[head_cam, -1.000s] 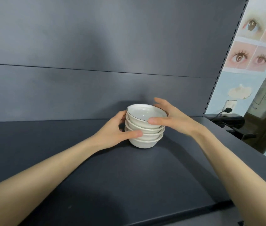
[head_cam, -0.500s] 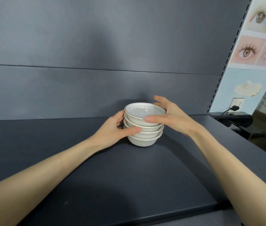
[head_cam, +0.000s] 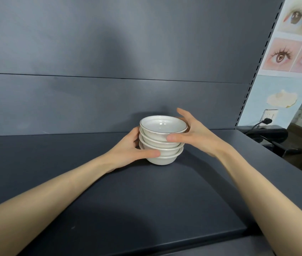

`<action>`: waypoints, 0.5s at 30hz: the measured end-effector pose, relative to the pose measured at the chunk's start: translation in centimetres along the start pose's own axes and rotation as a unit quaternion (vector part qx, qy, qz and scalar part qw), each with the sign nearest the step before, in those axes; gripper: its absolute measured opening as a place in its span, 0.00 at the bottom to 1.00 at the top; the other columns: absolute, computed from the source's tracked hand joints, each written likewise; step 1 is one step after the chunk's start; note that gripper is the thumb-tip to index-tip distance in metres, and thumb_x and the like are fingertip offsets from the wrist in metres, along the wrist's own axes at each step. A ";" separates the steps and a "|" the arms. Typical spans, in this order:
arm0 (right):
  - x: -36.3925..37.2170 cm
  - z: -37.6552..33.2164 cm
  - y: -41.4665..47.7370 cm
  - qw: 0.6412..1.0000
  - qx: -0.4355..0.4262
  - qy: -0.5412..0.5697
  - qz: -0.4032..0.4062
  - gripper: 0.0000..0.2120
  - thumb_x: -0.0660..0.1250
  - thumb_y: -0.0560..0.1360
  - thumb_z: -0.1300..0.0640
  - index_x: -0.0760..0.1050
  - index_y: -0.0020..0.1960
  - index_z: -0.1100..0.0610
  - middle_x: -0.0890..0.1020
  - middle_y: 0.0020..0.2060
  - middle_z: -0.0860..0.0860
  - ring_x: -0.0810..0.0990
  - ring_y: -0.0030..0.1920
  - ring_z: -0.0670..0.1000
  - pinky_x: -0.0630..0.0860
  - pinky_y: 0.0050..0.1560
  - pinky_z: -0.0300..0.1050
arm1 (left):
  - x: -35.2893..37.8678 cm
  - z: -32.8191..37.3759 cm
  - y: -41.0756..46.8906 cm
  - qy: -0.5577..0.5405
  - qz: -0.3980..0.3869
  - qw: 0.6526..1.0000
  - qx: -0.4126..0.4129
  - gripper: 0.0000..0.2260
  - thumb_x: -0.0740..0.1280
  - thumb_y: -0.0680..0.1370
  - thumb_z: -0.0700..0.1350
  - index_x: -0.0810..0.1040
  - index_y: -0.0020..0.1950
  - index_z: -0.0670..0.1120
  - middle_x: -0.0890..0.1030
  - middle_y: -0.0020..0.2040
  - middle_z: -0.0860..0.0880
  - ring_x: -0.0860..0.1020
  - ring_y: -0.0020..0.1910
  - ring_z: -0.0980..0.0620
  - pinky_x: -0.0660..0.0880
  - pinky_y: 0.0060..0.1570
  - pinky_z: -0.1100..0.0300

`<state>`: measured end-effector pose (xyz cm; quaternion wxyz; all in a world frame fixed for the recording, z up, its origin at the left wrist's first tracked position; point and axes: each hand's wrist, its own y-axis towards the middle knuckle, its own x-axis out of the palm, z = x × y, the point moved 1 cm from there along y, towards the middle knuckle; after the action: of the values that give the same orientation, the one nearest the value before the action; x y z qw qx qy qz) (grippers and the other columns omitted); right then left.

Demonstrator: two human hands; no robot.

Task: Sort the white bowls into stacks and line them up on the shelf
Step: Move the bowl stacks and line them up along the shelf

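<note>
Little has moved since a second ago: both hands stay clasped on the stack (head_cam: 162,143) of white bowls, which has not shifted on the shelf (head_cam: 146,200), and only the view has swung slightly left, so the poster (head_cam: 294,52) of painted eyes sits nearer the right edge. The stack stands upright on the dark shelf, towards the back and a bit right of the middle, near the grey back panel (head_cam: 109,52) but not touching it as far as can be seen. Several bowls nest in it, and the top bowl (head_cam: 163,126) has a thin dark line round its rim and sits slightly askew to the left over the ones below. The left hand (head_cam: 128,150) grips the stack low on its left side, with its thumb (head_cam: 150,154) laid across the near wall of the lower bowls and its fingers hidden behind. The right hand (head_cam: 196,137) holds the upper bowls from the right, with its thumb (head_cam: 174,139) pressed on the near side just under the top rim and its fingers reaching round the far side, one fingertip standing clear above the rim. Both forearms stretch in from the lower corners. Beyond the shelf's right end, a socket (head_cam: 270,115) on the pale wall has a black plug (head_cam: 265,121) in it.
</note>
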<state>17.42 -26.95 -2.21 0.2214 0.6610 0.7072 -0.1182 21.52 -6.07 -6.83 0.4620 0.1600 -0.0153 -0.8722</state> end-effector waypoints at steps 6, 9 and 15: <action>0.5 1.5 -0.4 0.998 0.010 0.045 -0.037 0.50 0.79 0.59 0.48 0.57 0.74 0.47 0.78 0.58 0.38 0.79 0.58 0.42 0.79 0.56 0.49 | 1.5 1.0 0.0 -0.001 -0.023 0.999 0.047 0.33 0.76 0.68 0.32 0.67 0.65 0.55 0.80 0.58 0.62 0.77 0.59 0.63 0.75 0.52 0.68; 0.7 1.5 -0.5 0.997 -0.006 0.061 -0.048 0.41 0.78 0.59 0.47 0.64 0.69 0.46 0.80 0.59 0.41 0.80 0.58 0.44 0.81 0.54 0.51 | 2.0 1.9 -0.3 0.012 -0.033 0.996 0.080 0.32 0.71 0.69 0.25 0.69 0.59 0.58 0.81 0.54 0.66 0.78 0.56 0.65 0.74 0.51 0.70; 0.8 1.9 -0.4 0.995 -0.002 0.090 -0.029 0.48 0.77 0.59 0.42 0.58 0.73 0.47 0.77 0.61 0.40 0.78 0.60 0.44 0.79 0.56 0.54 | 2.2 2.1 -0.3 0.011 -0.031 0.995 0.098 0.33 0.73 0.67 0.25 0.71 0.62 0.55 0.81 0.58 0.60 0.78 0.59 0.61 0.75 0.54 0.67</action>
<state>17.32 -27.16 -4.23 0.1542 0.6477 0.7435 -0.0632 19.48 -7.92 -5.45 0.4172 0.2145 -0.0904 -0.8785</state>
